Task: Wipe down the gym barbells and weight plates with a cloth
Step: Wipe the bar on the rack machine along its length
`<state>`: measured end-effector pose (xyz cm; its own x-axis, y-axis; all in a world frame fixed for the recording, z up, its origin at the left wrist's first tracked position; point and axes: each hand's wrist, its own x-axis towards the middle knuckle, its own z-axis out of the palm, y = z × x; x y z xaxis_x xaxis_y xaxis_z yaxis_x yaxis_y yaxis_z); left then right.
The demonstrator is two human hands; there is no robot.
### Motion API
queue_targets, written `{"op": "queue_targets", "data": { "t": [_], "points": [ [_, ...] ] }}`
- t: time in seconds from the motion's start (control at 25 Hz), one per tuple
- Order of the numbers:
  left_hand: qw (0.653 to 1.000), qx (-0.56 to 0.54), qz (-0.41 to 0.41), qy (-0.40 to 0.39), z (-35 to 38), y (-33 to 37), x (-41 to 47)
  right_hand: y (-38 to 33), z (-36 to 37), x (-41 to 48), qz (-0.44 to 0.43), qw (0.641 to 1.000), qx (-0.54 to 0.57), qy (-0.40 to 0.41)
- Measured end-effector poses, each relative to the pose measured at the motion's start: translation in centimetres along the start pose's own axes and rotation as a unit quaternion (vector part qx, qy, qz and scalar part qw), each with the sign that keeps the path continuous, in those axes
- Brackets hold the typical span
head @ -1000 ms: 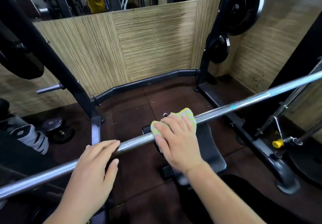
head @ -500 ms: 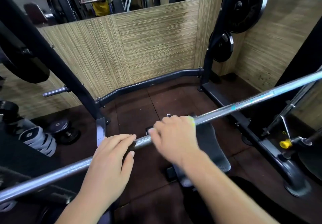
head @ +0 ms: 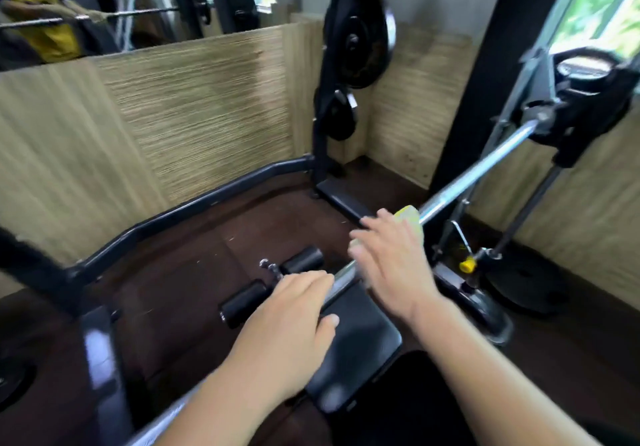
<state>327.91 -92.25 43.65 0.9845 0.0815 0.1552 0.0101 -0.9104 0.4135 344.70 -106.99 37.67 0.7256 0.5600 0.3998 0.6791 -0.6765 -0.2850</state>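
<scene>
1. Steel barbell [head: 474,171] crosses the rack from lower left to upper right, above the black bench pad [head: 353,341]. Its far end sits in a black carriage at the right.
2. My right hand [head: 391,265] grasps a yellow-green cloth [head: 408,215] against the shaft, roughly mid-bar. Only a corner of the cloth shows past my fingers, and motion blur smears the hand.
3. My left hand [head: 287,324] rests on the bar just beside the right, fingers laid fairly straight across the top, released rather than clenched.
4. Handling, as I judge it: the bar is rigid and heavy, and the machine carries it at the end I can see, so it should take firm pressure without shifting. The polished metal looks slick, while the cloth is soft and light and could bunch or slip. The best hold is the cloth wrapped round the shaft, with my palm on top.
5. Black weight plates [head: 363,40] hang on the rack upright [head: 323,154] behind, well apart from both hands.
</scene>
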Motion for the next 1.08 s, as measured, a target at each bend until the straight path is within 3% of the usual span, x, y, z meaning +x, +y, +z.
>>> {"op": "queue_targets", "data": {
  "t": [0.16,0.36,0.52,0.68,0.88,1.0,1.08],
  "points": [
    [0.998,0.005,0.053,-0.031,-0.1,-0.5,2.4,-0.5,0.6,-2.1,-0.086,0.996,0.028,-0.015],
    [0.995,0.004,0.086,-0.045,-0.1,-1.4,4.6,8.1,-1.5,2.2,0.055,0.996,-0.029,0.067],
    [0.994,0.0,0.094,-0.059,1.1,-1.8,7.1,3.9,0.5,1.5,0.037,0.986,-0.029,0.161],
    [0.996,-0.011,0.055,-0.07,2.5,-1.7,9.1,6.2,2.0,0.3,-0.027,0.992,0.06,0.103],
    [0.994,-0.001,0.045,-0.097,3.3,0.6,12.2,18.1,-0.3,7.0,0.118,0.977,0.094,0.149],
    [0.994,-0.002,0.038,-0.105,3.8,1.3,13.8,16.2,0.6,7.0,0.144,0.966,0.134,0.167],
    [0.993,-0.002,0.041,-0.108,4.2,1.7,15.0,13.2,0.8,4.8,0.07,0.976,0.142,0.15]
  ]
}}
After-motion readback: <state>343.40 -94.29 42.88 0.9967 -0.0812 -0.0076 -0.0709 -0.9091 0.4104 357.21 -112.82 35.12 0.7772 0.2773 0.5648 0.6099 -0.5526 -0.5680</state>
